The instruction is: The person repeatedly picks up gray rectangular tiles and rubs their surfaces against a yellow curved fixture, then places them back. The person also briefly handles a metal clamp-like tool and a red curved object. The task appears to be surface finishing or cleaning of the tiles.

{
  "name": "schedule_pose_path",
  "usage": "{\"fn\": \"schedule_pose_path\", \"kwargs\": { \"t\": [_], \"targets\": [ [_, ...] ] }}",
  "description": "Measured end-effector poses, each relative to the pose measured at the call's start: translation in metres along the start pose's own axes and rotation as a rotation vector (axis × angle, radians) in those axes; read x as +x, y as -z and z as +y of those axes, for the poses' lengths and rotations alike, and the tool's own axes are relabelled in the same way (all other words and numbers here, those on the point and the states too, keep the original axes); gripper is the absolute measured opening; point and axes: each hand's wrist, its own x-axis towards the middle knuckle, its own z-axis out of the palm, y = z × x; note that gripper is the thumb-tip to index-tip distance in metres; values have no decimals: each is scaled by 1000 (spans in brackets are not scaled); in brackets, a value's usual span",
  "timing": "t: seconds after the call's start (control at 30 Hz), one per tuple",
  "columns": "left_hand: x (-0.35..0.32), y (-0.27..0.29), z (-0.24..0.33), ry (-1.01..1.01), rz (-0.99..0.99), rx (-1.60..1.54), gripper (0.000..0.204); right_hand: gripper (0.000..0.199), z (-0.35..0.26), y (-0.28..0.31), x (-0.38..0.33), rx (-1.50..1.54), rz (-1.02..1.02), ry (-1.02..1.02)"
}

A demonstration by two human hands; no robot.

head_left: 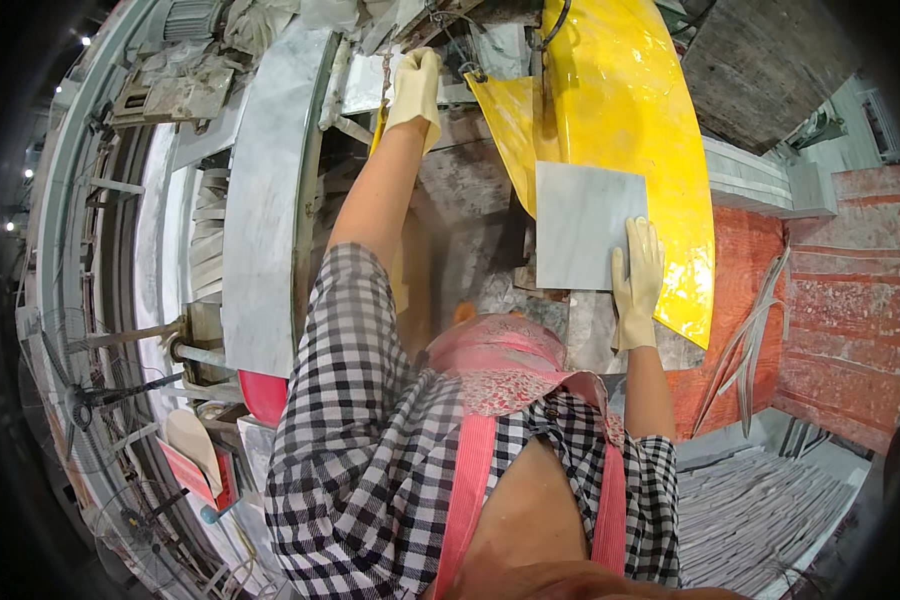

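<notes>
My left hand, in a cream rubber glove, reaches far forward with its fingers curled closed. A thin rusty rod or chain hangs just left of it; whether the fingers grip it or something else is hidden. My right hand, gloved the same way, lies flat with fingers stretched on the right edge of a square grey stone tile. The tile overlaps the lower left part of a glossy yellow sheet.
A long grey stone slab runs along my left, with machinery and fans beyond. To the right are orange-red sheeting, loose pale strips and stacked thin grey strips. A dark board stands far right.
</notes>
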Motion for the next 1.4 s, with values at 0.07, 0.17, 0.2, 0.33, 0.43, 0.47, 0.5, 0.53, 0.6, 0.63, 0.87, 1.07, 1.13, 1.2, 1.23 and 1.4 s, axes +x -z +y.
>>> {"fn": "schedule_pose_path", "kwargs": {
  "t": [0.07,0.17,0.2,0.33,0.43,0.47,0.5,0.53,0.6,0.63,0.87,1.07,1.13,1.2,1.23,1.4],
  "targets": [
    [15,-6,3,46,-16,-97,40,51,-2,2,-1,-1,-21,-6],
    [35,-10,9,99,-76,-230,43,51,-3,3,-2,-12,-20,-5],
    [43,-11,12,100,-83,-204,43,51,-3,4,-2,-12,-14,-1],
    [66,-2,34,-121,53,64,29,50,-5,3,-3,34,15,-3],
    [71,4,56,-231,127,302,18,50,-6,2,-4,20,39,8],
    [71,5,63,-261,126,358,18,50,-6,2,-5,-3,47,9],
    [71,5,69,-283,115,388,18,51,-5,1,-6,-11,45,16],
    [71,7,76,-303,103,418,18,51,-5,1,-6,-18,45,17],
    [72,9,86,-322,82,448,17,51,-5,2,-6,-22,39,14],
    [74,10,90,-329,72,460,17,51,-5,3,-6,-18,36,11],
    [97,17,99,-357,28,497,17,50,-9,6,-7,38,58,4],
    [94,6,94,-364,-32,458,17,47,1,18,-18,32,64,12],
    [89,3,93,-356,-43,433,17,47,5,22,-23,27,43,1],
    [85,0,92,-347,-52,424,16,47,7,25,-26,37,37,0],
    [84,-1,91,-342,-56,402,16,47,7,25,-26,45,34,-3],
    [83,-6,91,-305,-55,318,16,47,3,27,-26,50,61,10]
  ]
}}
